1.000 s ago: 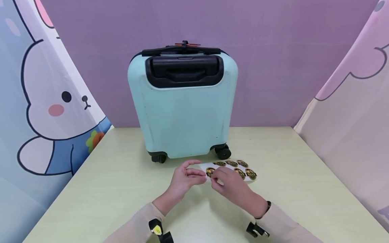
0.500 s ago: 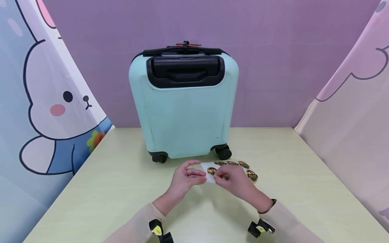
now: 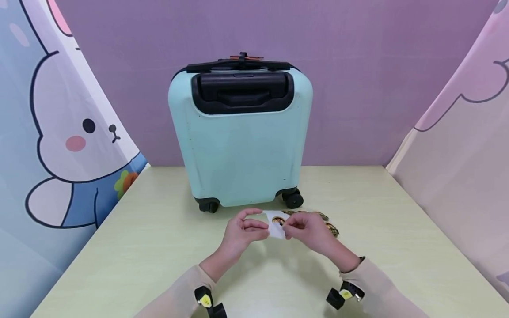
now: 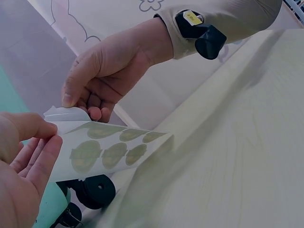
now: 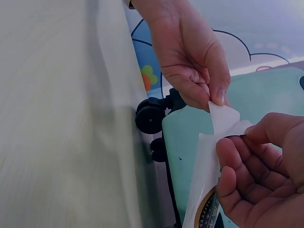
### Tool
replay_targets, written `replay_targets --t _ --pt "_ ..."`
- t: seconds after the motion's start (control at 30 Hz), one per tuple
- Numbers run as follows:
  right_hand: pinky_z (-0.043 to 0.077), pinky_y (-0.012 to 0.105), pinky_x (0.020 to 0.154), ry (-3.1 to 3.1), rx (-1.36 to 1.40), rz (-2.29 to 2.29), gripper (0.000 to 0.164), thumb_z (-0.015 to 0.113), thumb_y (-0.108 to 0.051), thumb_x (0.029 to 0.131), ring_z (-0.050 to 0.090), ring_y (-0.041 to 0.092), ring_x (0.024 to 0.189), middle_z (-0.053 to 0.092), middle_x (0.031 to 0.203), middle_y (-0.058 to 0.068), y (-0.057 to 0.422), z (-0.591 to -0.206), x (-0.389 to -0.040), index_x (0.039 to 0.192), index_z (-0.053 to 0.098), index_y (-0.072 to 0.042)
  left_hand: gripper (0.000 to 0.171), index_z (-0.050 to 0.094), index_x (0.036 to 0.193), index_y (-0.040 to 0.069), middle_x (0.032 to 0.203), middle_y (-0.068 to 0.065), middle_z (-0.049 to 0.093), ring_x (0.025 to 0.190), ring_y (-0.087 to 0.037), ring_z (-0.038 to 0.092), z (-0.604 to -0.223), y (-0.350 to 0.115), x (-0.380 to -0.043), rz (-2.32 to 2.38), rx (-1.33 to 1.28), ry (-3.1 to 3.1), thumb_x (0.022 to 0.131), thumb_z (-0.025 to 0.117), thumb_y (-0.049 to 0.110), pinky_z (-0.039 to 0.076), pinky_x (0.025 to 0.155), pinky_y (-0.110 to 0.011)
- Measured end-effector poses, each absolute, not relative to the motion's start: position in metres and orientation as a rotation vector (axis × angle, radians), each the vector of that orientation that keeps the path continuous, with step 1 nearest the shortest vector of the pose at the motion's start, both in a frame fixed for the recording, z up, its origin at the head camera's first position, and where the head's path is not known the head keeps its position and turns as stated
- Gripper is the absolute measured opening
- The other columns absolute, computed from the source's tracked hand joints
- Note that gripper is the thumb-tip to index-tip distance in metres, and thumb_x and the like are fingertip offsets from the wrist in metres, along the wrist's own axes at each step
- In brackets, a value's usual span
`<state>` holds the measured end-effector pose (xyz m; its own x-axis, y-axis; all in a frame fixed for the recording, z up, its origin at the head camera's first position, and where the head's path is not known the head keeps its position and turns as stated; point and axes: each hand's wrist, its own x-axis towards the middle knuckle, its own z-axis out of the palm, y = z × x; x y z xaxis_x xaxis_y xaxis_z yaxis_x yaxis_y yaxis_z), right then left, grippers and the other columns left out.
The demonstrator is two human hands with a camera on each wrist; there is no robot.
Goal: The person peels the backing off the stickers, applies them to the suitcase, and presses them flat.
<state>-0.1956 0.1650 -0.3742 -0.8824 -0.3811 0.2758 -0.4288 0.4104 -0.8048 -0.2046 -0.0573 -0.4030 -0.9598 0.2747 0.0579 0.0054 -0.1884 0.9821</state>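
A white sheet of stickers (image 3: 272,215) with round black-and-gold designs is held up between both hands, above the table and in front of the suitcase. My left hand (image 3: 240,234) pinches its left edge between thumb and fingers. From the right, my right hand (image 3: 310,232) pinches a lifted, curled white part (image 4: 69,114) and covers several of the designs in the head view. In the right wrist view that part bends up between the two thumbs, near the left hand (image 5: 190,57). The left wrist view shows several round stickers (image 4: 85,156) on the sheet.
A mint-green suitcase (image 3: 242,154) with a black handle (image 3: 242,92) stands upright behind the hands. Its black wheels (image 3: 292,199) rest on the pale table (image 3: 167,256). Printed curtains (image 3: 59,132) flank the table, and a purple wall (image 3: 358,88) stands behind.
My right hand has moved slightly to the right along the sheet, with the lifted white part bending back more and covering more designs. The left hand stays almost still.
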Motion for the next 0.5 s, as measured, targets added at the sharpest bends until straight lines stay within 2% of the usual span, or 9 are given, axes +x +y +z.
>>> replay_targets --t 0.2,0.33,0.5 --pt "0.045 0.022 0.051 -2.605 0.667 1.632 0.010 0.068 -0.005 0.094 0.064 0.015 0.065 0.069 0.073 0.004 0.1684 -0.3758 -0.1977 0.086 0.072 0.001 0.054 0.052 0.131 -0.007 0.092 -0.010 0.074 0.085 -0.018 0.072 -0.4040 -0.0578 -0.2055 2.262 0.343 1.886 0.082 0.073 -0.014 0.059 0.080 -0.033" --pt "0.053 0.027 0.058 -2.610 0.627 1.688 0.011 0.067 -0.006 0.094 0.066 0.023 0.069 0.069 0.074 0.006 0.1695 -0.3758 -0.1975 0.088 0.071 0.002 0.054 0.053 0.131 -0.005 0.091 -0.010 0.074 0.084 -0.019 0.072 -0.4047 -0.0580 -0.2057 2.255 0.341 1.897 0.081 0.074 -0.012 0.060 0.079 -0.033" --pt "0.055 0.028 0.062 -2.604 0.590 1.751 0.012 0.067 -0.007 0.095 0.066 0.019 0.070 0.069 0.075 0.008 0.1708 -0.3740 -0.1984 0.091 0.070 0.005 0.054 0.054 0.130 -0.004 0.092 -0.010 0.073 0.083 -0.018 0.071 -0.4047 -0.0577 -0.2058 2.257 0.337 1.907 0.081 0.074 -0.013 0.060 0.079 -0.033"
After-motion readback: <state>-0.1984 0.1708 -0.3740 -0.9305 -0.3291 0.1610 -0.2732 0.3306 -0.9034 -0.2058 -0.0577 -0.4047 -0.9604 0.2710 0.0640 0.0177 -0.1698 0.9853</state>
